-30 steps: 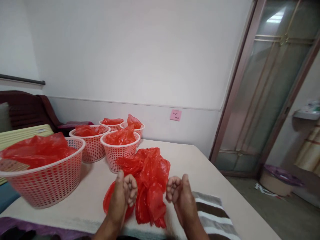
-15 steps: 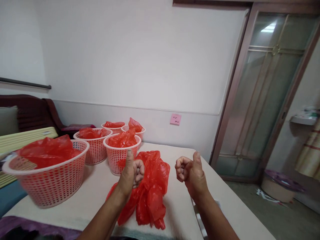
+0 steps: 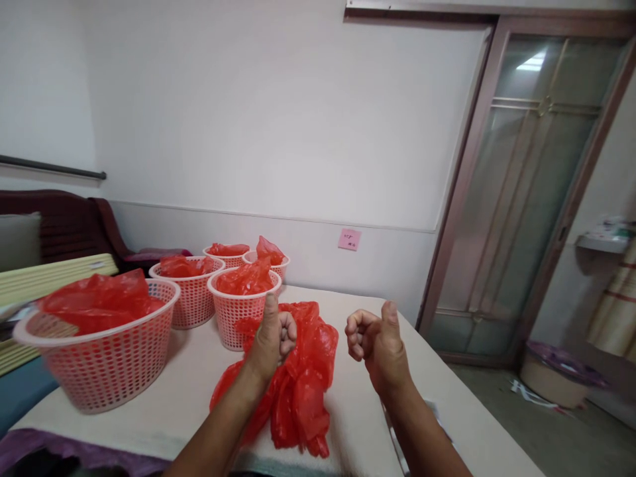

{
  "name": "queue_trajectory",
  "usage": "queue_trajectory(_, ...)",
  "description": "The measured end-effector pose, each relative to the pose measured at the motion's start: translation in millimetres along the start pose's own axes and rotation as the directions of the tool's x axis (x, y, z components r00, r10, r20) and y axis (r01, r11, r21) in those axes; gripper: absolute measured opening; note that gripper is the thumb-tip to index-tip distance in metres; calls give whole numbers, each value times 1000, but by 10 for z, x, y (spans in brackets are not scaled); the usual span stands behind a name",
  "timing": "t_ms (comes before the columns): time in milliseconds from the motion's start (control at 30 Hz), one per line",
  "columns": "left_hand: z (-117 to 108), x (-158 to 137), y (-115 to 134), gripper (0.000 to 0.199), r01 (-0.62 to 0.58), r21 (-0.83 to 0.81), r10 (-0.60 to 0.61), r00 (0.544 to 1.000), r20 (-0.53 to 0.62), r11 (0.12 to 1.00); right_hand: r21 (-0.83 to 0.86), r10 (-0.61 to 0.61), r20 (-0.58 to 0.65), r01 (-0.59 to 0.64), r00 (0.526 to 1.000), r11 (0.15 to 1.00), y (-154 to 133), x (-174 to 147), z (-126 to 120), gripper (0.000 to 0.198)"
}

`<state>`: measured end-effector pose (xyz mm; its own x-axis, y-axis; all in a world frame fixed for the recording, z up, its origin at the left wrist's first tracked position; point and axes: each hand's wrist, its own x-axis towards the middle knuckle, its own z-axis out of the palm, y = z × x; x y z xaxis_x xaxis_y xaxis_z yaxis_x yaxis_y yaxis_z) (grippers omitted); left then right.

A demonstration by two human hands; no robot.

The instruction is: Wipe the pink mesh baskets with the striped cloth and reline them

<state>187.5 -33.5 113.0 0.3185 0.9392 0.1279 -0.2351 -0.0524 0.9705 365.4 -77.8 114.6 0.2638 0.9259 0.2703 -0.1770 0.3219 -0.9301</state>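
My left hand (image 3: 273, 334) is held up over a heap of red plastic bags (image 3: 308, 371) on the table, its thumb raised and its fingers curled in, with nothing in them. To the right of the heap, my right hand (image 3: 380, 341) has the same shape: thumb up, fingers folded, holding nothing. Neither hand appears to grip the bags. Just beyond my left hand stands a pink-white plastic basket (image 3: 226, 318) with red bags (image 3: 246, 277) bunched inside it.
A large basket (image 3: 114, 371) with red bags stands at the left, and several smaller ones behind it. The white table (image 3: 352, 305) meets a wall bearing a pink note (image 3: 349, 239). A sliding glass door (image 3: 527, 199) and a lidded bin (image 3: 559, 374) are on the right.
My left hand has moved slightly to the right, toward my right hand. My right hand has stayed nearly in place. The view has shifted a little; bags and baskets stay put.
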Motion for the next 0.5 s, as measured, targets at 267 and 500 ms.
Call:
queue_trajectory(267,-29,-42,27,77,-16,-8,15,1000,-20,1000,32,23,9,-23,1000,999,-22,-46,40,77)
queue_trajectory(500,-61,-4,-61,77,5,-6,-5,1000,-24,1000,5,48,3,-48,999,999,75,-42,43,77)
